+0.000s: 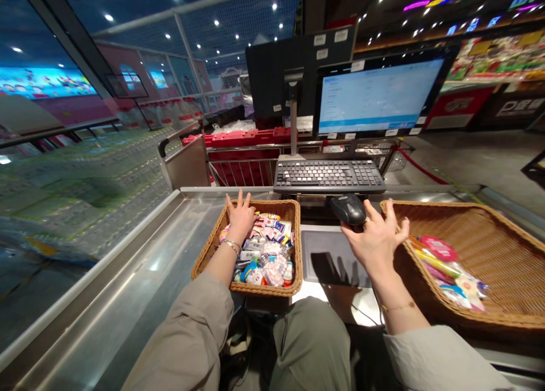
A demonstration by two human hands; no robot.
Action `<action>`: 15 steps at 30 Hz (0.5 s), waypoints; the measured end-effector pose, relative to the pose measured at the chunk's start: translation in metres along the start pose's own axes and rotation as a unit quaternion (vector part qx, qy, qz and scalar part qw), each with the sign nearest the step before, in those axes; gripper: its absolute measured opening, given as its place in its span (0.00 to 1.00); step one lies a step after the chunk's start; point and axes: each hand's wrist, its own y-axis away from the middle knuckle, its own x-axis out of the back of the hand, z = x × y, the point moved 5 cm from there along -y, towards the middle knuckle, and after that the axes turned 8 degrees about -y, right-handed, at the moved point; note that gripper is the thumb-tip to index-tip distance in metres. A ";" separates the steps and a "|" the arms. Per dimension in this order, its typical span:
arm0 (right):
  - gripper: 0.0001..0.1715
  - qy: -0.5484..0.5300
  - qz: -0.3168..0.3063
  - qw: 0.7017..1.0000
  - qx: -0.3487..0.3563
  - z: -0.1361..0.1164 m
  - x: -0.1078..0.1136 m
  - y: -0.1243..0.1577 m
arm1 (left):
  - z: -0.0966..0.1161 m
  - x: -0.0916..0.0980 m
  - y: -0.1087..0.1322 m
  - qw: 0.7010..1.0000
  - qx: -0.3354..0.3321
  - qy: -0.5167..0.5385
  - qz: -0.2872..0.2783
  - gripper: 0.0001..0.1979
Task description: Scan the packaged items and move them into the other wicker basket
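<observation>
Small packaged goods (272,232) lie in a wicker basket (297,249), below and just right of the left hand (241,218), whose fingers spread over the far rim; I cannot tell whether they touch anything. To its right, the right hand (377,240) pinches a black scanner (348,209) with thumb and forefinger, other fingers fanned. Beyond stand a keyboard (330,174) and lit monitor (378,96).

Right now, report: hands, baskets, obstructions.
Left hand open over packed basket. Right hand at black scanner, grip unclear. Right basket partly filled. Keyboard beyond, not blocking either basket.
</observation>
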 end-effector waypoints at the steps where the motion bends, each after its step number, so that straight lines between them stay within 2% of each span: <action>1: 0.17 0.000 0.001 1.000 0.000 0.000 0.000 0.000 | 0.003 0.002 -0.001 1.000 -0.013 0.001 0.001 0.13; 7: 0.17 -0.003 0.011 1.000 0.003 0.003 0.003 0.000 | 0.020 0.014 -0.014 0.995 -0.089 0.049 0.011 0.18; 15: 0.17 -0.001 0.017 1.000 0.009 0.004 0.005 0.001 | 0.032 0.026 -0.021 0.991 -0.133 -0.005 -0.009 0.18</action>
